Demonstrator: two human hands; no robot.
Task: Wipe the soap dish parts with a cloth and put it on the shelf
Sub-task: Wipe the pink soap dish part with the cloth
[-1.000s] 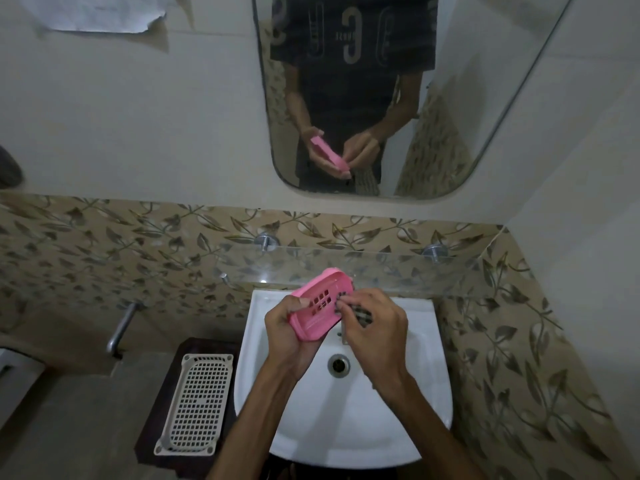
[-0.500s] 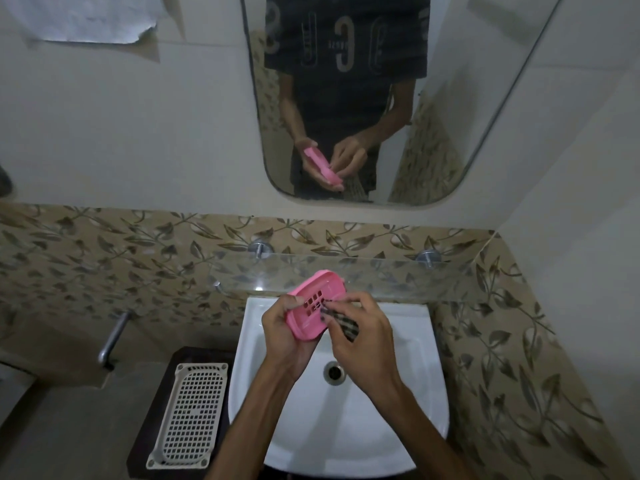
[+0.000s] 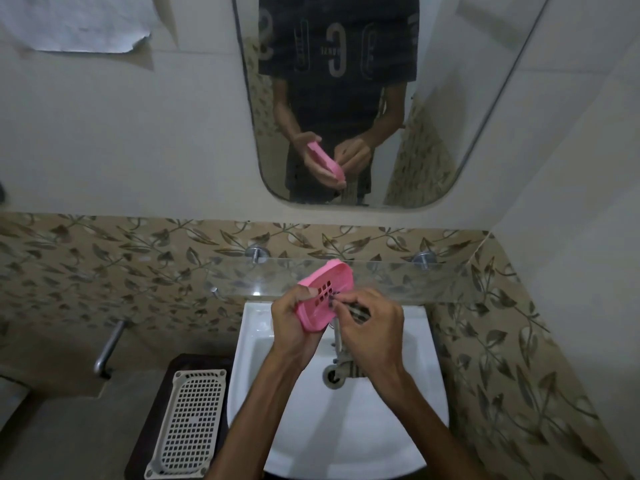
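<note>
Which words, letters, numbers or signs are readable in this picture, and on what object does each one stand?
"G": a large pale letter on the dark T-shirt seen in the mirror; being a reflection, it may be reversed.
Small print above that letter on the T-shirt: too small and blurred to read.
Other large pale shapes on the T-shirt: not legible as letters.
Paper on the wall: no readable text.
Pink soap dish part, white grid tray, cloth: no text.

Dark side stand (image 3: 157, 393) (beside basin) carries 1 white perforated tray (image 3: 188, 422), lying flat.
</note>
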